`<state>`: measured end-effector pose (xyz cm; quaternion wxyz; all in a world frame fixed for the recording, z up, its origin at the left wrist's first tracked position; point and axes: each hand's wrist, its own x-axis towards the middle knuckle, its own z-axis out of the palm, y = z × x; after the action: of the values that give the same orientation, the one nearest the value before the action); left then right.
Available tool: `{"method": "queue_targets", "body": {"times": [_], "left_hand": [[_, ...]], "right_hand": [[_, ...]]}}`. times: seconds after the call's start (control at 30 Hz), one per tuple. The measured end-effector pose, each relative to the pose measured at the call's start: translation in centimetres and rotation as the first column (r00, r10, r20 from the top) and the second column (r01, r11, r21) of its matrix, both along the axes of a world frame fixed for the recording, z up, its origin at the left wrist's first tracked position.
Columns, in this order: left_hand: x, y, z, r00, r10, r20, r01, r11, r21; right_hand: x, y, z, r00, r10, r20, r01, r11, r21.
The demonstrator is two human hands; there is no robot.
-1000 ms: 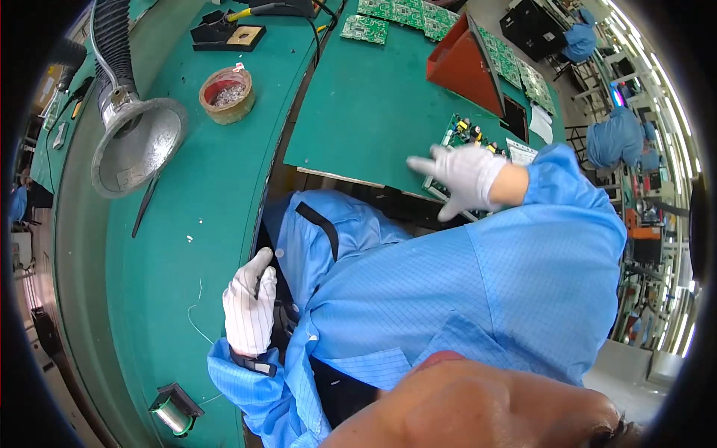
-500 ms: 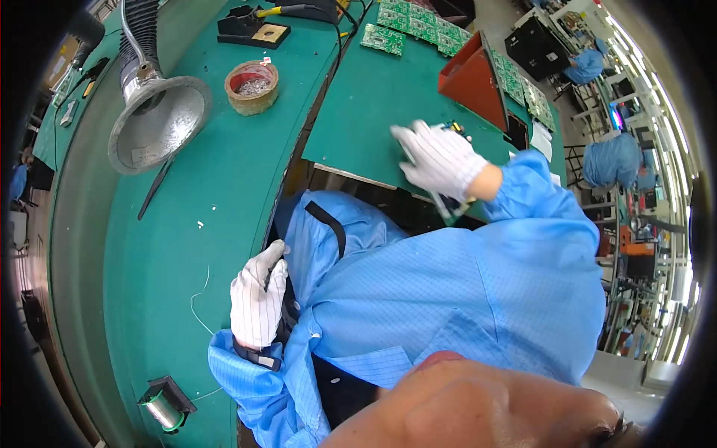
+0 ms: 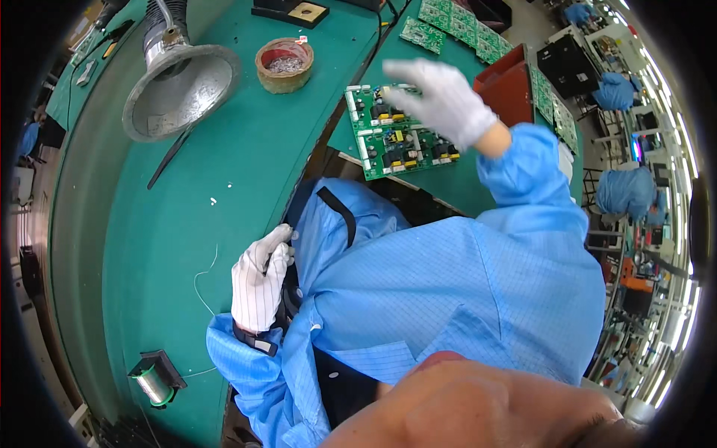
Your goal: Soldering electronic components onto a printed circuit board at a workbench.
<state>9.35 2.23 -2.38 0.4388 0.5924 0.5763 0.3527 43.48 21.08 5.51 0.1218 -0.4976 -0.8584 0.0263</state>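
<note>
My right hand (image 3: pixel 442 104), in a white glove, is over the green circuit boards (image 3: pixel 396 168) with its fingers stretched out. Two joined boards show under and beside it, carrying white connectors, black parts and yellow parts. The hand hides part of them, and I cannot tell whether it touches them. My left hand (image 3: pixel 260 282), in a striped white glove, rests at the edge of the green bench (image 3: pixel 172 246), by my blue smock. Its fingers are loosely bent, with a gap between thumb and finger, and nothing shows in them.
A metal fume hood (image 3: pixel 183 93) hangs over the bench near a tape roll (image 3: pixel 285 66) holding small clippings. A solder spool (image 3: pixel 155 384) stands front left. An iron stand (image 3: pixel 291 11), a red bin (image 3: pixel 508 89) and more boards (image 3: pixel 467 33) lie beyond.
Populated circuit boards now lie flat on the right table, where bare surface showed before. My right hand has moved up and is above them. My left hand stays at the bench edge. The view has shifted.
</note>
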Motion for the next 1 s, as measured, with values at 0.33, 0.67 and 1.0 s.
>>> {"method": "queue_targets", "body": {"times": [0.33, 0.67, 1.0], "left_hand": [[0.4, 0.2, 0.4, 0.998, 0.026, 0.054, -0.024, 0.999, -0.043], [0.3, -0.4, 1.9, 0.948, -0.012, -0.319, 0.094, 0.966, 0.241], [-3.0, -0.7, 2.8, 0.477, 0.482, -0.735, -0.472, 0.846, 0.248]], "right_hand": [[-0.7, -7.6, -8.9, 0.981, 0.185, 0.067, -0.195, 0.957, 0.216], [2.5, -2.1, -0.3, 0.981, 0.169, -0.098, -0.120, 0.916, 0.382], [4.0, 6.0, 5.0, 0.862, -0.119, -0.493, 0.148, 0.989, 0.021]]}}
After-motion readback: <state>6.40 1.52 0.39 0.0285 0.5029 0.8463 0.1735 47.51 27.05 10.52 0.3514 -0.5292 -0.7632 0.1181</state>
